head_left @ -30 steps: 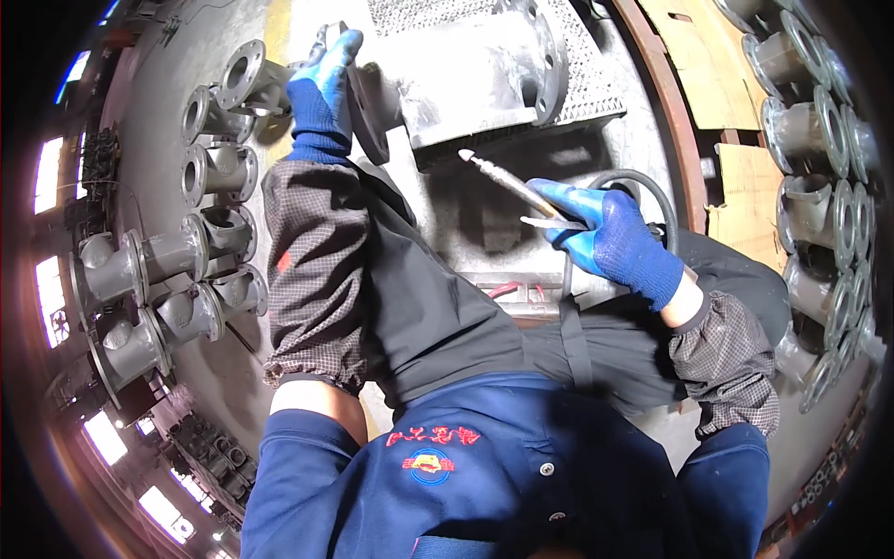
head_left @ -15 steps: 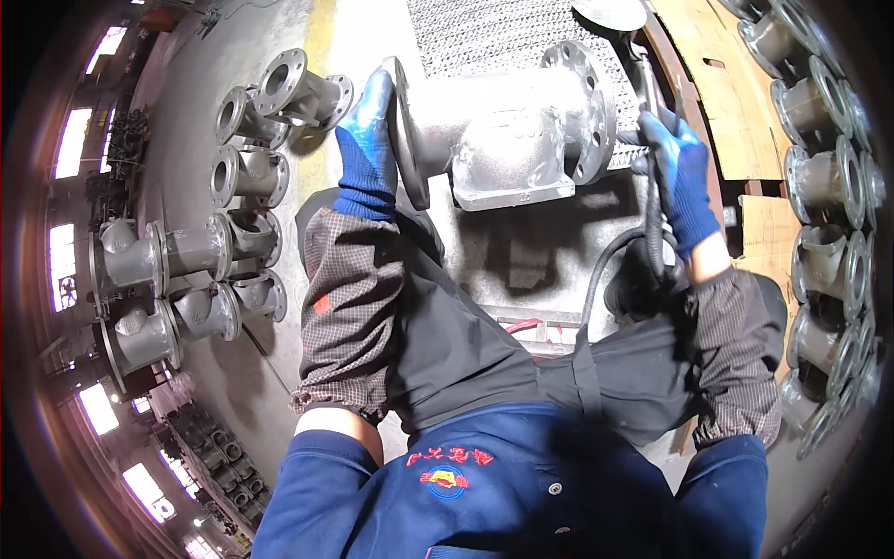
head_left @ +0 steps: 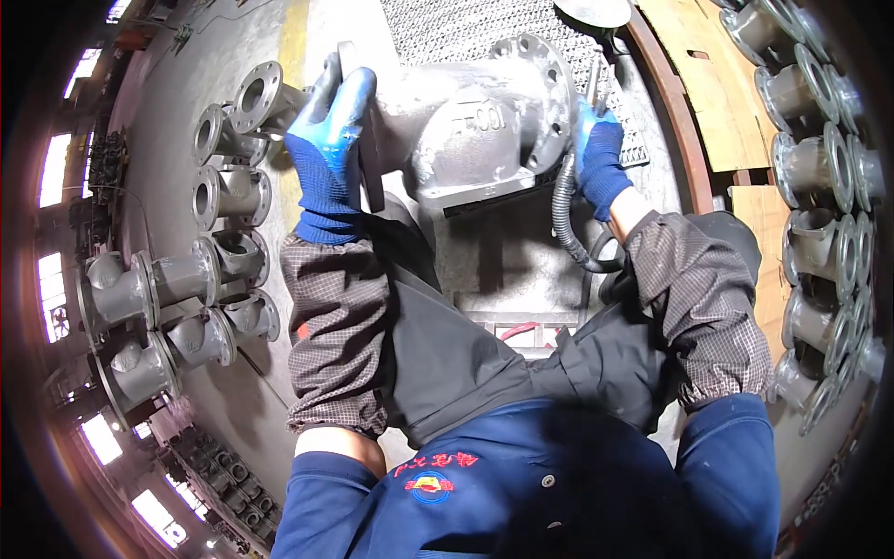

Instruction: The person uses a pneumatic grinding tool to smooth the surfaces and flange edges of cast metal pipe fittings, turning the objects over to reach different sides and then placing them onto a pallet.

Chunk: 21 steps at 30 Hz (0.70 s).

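Observation:
A grey cast-metal valve body (head_left: pixel 466 130) with a round flange at each end lies in front of me, on or just above a patterned metal grating. My left hand (head_left: pixel 337 116), in a blue glove, is closed round the rim of its left flange. My right hand (head_left: pixel 598 149), gloved alike, is closed on a slim hand tool (head_left: pixel 593 84) beside the right flange. A dark ribbed hose (head_left: pixel 564 210) hangs down from the tool. The right flange hides part of the tool, so its working end cannot be made out.
The grating (head_left: pixel 438 33) spreads out behind the valve body. More flanged valve bodies (head_left: pixel 182 279) stand on the floor at left, and another stack (head_left: pixel 815 172) lines the right beside wooden boards (head_left: pixel 712 102). A round metal plate (head_left: pixel 593 11) is at the top.
My right hand has moved left with the tool, close to the right flange. The valve body has shifted left and turned, showing more of its raised marking. My left hand has moved left with it.

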Tool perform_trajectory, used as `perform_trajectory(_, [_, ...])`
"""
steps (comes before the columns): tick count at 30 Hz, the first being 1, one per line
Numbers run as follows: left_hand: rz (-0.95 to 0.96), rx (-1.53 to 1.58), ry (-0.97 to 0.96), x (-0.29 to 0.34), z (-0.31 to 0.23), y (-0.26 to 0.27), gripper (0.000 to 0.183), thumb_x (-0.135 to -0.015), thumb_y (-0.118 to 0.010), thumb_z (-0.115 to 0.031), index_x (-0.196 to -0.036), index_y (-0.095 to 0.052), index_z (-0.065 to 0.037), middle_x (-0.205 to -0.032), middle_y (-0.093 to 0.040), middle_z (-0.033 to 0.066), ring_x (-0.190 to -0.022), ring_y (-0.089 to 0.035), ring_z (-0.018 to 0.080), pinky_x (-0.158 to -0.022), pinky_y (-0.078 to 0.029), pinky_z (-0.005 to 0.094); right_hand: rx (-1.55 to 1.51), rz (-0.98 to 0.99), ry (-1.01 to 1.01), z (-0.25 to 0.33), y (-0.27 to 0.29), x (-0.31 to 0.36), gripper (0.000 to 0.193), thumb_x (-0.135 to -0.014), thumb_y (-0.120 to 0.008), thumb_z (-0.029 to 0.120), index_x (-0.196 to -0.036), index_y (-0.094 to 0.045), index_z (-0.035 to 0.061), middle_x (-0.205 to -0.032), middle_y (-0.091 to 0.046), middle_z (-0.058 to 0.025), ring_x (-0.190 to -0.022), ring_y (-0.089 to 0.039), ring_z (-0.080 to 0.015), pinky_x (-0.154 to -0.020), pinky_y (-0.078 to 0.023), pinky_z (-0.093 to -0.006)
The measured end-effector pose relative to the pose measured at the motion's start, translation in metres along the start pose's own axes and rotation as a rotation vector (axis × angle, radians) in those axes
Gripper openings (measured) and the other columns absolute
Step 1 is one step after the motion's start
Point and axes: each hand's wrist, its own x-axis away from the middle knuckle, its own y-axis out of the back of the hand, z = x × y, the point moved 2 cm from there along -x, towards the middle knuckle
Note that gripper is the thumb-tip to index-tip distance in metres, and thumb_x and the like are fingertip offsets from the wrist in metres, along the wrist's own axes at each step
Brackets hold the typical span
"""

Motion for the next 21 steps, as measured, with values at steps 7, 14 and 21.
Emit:
perform_trajectory(7, [0.051,-0.095,-0.16,0.009,0.005,0.022,0.033,-0.08,-0.057,0.001,-0.113,-0.059,-0.004,-0.111,-0.059,0.0203,-0.097,-0.061,0.0316,-0.08,-0.051,0.0335,-0.226,0.232,-0.155,-0.029,-0.015,0.028,0.02,-0.088,-0.051,0.019,-0.095,-0.055,0.0003,-0.068,-0.054,-0.0044,-0.046,-0.048,-0.0123,-0.041,-0.042,-0.0246])
perform_trajectory(14, [-0.156,0.731,0.865,0.034,0.022,0.023,0.035,-0.092,-0.048,-0.021,-0.117,-0.055,0.004,-0.113,-0.059,0.0141,-0.103,-0.057,0.0209,-0.09,-0.045,0.0329,-0.113,0.323,0.106,0.028,0.001,0.052,0.03,-0.088,-0.054,0.014,-0.113,-0.053,-0.0011,-0.07,-0.055,-0.0042,-0.048,-0.049,-0.0076,-0.043,-0.044,-0.0231])
perform_trajectory(21, [-0.175,0.833,0.905,0.037,0.006,0.034,0.046,-0.092,-0.047,-0.032,-0.12,-0.051,0.004,-0.115,-0.058,0.0137,-0.103,-0.057,0.0217,-0.089,-0.047,0.0345,-0.275,0.792,0.101,0.075,-0.015,0.161,0.048,-0.083,-0.058,0.004,-0.13,-0.049,0.009,-0.083,-0.06,-0.001,-0.063,-0.049,-0.005,-0.058,-0.045,-0.0201])
